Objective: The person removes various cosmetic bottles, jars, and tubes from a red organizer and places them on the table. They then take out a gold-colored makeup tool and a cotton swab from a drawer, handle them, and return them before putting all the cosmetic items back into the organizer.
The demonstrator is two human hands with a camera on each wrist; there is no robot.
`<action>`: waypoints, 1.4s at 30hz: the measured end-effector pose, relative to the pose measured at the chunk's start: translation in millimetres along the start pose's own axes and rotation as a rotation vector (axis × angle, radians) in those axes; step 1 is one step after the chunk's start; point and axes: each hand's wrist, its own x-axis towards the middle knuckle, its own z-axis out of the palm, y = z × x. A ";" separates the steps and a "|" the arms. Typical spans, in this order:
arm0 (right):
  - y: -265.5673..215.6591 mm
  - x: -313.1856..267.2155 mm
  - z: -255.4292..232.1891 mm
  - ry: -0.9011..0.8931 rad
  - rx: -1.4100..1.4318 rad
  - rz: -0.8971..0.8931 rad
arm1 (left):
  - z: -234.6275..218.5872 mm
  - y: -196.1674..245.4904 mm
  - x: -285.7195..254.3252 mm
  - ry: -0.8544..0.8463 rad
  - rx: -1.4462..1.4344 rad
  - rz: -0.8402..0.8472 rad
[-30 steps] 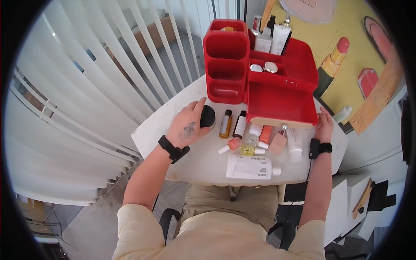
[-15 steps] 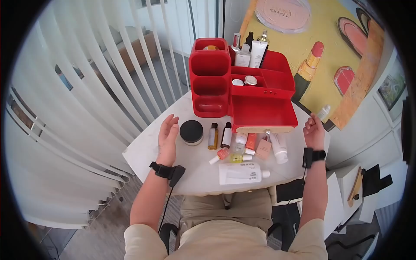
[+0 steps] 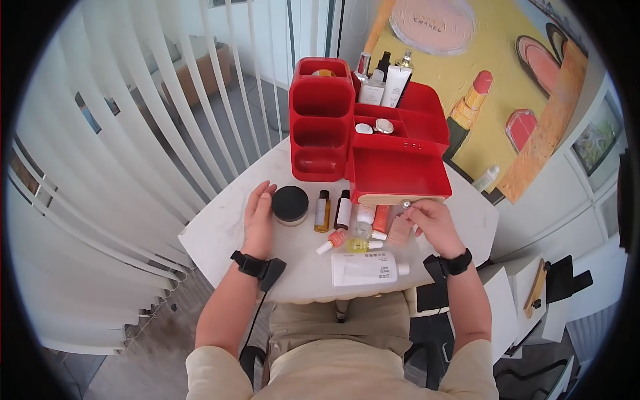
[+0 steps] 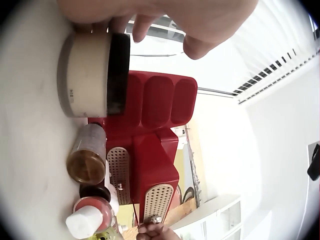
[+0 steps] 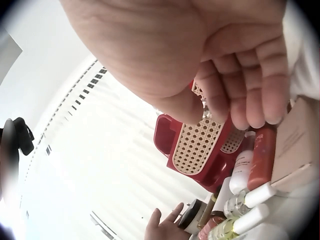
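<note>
On the white table stands a red organizer point(image 3: 400, 170) whose drawer is pulled out. The thumb and index finger of my right hand point(image 3: 437, 228) pinch the round knob point(image 5: 206, 112) on the drawer's woven front point(image 5: 192, 147); the other fingers curl below it. My left hand point(image 3: 258, 223) rests upright on the table beside a black-lidded jar point(image 3: 290, 205), fingers relaxed and holding nothing. In the left wrist view that hand point(image 4: 175, 17) is close to the jar point(image 4: 90, 75); whether it touches is unclear.
Small bottles, including an amber one point(image 3: 322, 212), a pink box point(image 3: 400, 230) and a white tube point(image 3: 363, 269), lie or stand before the organizer. More bottles point(image 3: 397, 83) fill its back. Blinds point(image 3: 153, 133) hang left; a painting point(image 3: 493, 87) leans behind.
My right hand has moved left from the table's right edge to the drawer knob. My left hand has let go of the black-lidded jar and drawn back to its left side.
</note>
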 end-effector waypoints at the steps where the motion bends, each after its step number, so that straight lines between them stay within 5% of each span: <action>1: -1.4 4.2 1.8 0.022 0.018 0.031 | -2.5 -0.4 1.1 -0.002 -0.009 0.005; 7: -4.5 34.2 6.6 0.117 0.006 0.031 | -5.9 -0.5 4.7 0.061 -0.157 -0.057; 18: -14.1 67.4 7.7 0.084 -0.056 0.034 | 9.4 21.3 40.7 0.125 0.040 -0.106; 20: -14.3 66.8 3.8 0.252 -0.485 -0.241 | 8.4 22.3 42.4 0.129 -0.013 -0.107; 23: -56.3 47.9 8.9 0.402 -0.364 -0.329 | -5.6 9.7 48.3 0.116 -0.123 -0.136; 27: -92.8 71.5 9.4 0.519 -0.541 -0.591 | -14.3 8.1 50.6 0.033 -0.138 -0.100; 34: -140.8 122.8 24.4 0.395 -0.903 -0.244 | -21.0 8.5 53.2 -0.069 -0.161 -0.093; 42: -139.3 145.5 19.5 0.217 -0.889 -0.092 | -16.7 5.1 58.1 -0.120 -0.102 -0.050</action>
